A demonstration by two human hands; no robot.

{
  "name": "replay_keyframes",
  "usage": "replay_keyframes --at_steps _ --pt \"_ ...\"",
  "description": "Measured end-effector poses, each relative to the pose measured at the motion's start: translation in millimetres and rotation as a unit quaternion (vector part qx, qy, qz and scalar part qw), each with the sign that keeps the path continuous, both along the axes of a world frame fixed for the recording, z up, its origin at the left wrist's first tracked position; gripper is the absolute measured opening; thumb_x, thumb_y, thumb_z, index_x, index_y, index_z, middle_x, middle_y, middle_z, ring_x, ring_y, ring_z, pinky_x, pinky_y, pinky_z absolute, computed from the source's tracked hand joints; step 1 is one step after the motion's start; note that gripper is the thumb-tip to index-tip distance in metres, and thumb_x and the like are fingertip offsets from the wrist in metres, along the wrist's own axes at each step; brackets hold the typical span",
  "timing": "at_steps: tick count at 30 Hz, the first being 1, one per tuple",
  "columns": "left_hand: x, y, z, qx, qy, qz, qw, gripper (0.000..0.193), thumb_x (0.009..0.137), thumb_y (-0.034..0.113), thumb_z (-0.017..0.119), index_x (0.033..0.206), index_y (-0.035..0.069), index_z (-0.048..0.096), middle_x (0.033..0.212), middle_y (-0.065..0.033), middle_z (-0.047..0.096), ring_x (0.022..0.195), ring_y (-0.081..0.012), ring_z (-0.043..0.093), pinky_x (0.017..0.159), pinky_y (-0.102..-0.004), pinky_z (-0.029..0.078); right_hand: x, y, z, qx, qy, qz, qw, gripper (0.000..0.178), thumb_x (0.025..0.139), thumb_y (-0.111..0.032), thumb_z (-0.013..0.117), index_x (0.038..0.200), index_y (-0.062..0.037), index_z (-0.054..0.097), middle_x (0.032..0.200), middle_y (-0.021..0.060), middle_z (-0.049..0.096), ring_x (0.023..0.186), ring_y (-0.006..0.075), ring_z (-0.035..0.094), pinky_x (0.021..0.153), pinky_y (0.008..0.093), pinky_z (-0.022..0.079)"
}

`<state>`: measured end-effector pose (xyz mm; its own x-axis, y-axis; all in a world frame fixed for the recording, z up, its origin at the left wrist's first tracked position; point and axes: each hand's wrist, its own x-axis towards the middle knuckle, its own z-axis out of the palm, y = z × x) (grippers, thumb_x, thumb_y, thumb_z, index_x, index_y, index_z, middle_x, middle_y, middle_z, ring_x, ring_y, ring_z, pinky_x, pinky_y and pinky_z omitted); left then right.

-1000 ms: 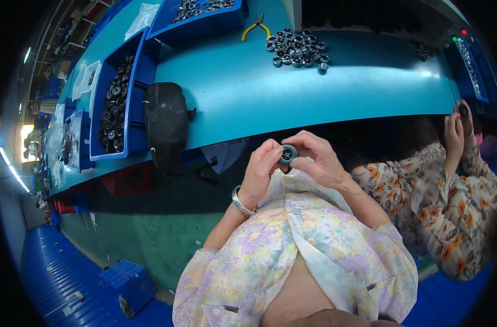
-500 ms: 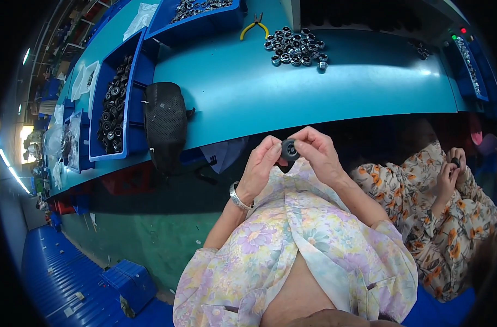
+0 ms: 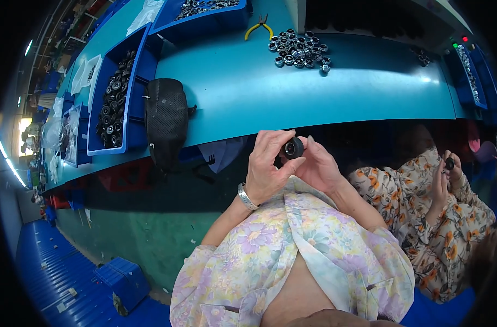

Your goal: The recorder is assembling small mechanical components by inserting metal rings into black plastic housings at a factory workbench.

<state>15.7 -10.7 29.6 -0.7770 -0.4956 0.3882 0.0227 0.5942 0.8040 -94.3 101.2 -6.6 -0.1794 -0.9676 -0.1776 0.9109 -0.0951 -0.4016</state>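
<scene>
Just past the table's front edge, a small black wheel (image 3: 295,145) with a round hub is held up in front of me. My left hand (image 3: 267,166) grips it between thumb and fingers, with a silver bracelet on the wrist. On the wheel's other side, my right hand (image 3: 320,166) has its fingertips against the rim, partly hidden behind the wheel. Ahead on the teal table (image 3: 226,103) lies a pile of shiny metal-and-black round parts (image 3: 297,49). A blue bin (image 3: 133,117) at the left holds many black wheels (image 3: 115,92).
A black mesh bag (image 3: 167,117) stands beside the bin, overhanging the table edge. Yellow-handled pliers (image 3: 267,28) lie left of the pile. Another blue bin (image 3: 205,23) holds shiny parts. At my right, a co-worker's hands (image 3: 442,177) hold a small dark part.
The wheel has been turned in my hands, its hub now facing more to the left. My left hand has shifted its grip round it; my right fingers have moved behind it.
</scene>
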Motion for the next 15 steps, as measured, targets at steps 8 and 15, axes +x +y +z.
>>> replay_keyframes --at_steps 8,15 --pt "2.7 5.4 4.4 -0.018 -0.031 -0.008 0.999 0.052 0.063 0.007 0.08 0.112 0.002 0.063 0.101 -0.0116 0.061 0.095 -0.0259 0.057 0.078 -0.0333 0.049 6.0 4.3 1.8 -0.03 -0.047 0.04 0.998 0.037 0.096 -0.038 0.052 0.114 -0.006 0.054 0.108 0.0098 0.06 0.099 0.0174 0.059 0.09 0.038 0.05" --pt "5.0 4.5 -0.1 0.014 -0.027 -0.027 0.999 0.052 0.062 0.007 0.08 0.109 0.002 0.059 0.103 -0.0124 0.059 0.097 -0.0303 0.055 0.08 -0.0367 0.048 7.3 6.6 -0.6 -0.021 -0.066 0.058 0.996 0.039 0.096 -0.039 0.053 0.115 -0.0055 0.053 0.104 0.0084 0.06 0.097 0.0169 0.059 0.089 0.0365 0.049"
